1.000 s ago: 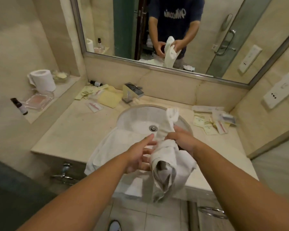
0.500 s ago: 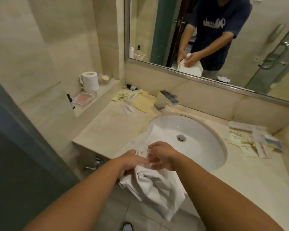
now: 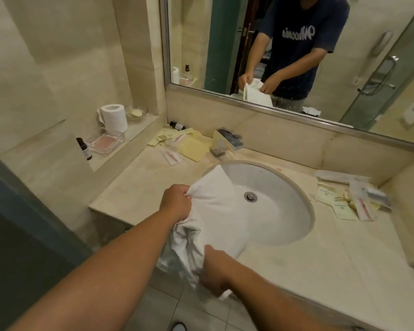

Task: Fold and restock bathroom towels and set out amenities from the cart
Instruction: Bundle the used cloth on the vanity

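Two hands hold one white towel [image 3: 218,211] at the lower centre of the frame. The left hand [image 3: 176,201] pinches the towel's upper edge, fingers curled tight. The right hand [image 3: 215,271], nearer the bottom, grips the bunched lower part. The towel spreads over the front left rim of the sink [image 3: 273,182] and hangs off the edge of the counter [image 3: 134,187].

Above the sink stands the tap [image 3: 227,142], and yellow packets [image 3: 191,146] lie just left of it. More packets [image 3: 344,201] lie at the right of the frame. At the upper left, a toilet roll [image 3: 114,117], a glass tray [image 3: 105,143] and a small dark bottle [image 3: 84,148] sit on a ledge. The mirror [image 3: 201,32] fills the top.
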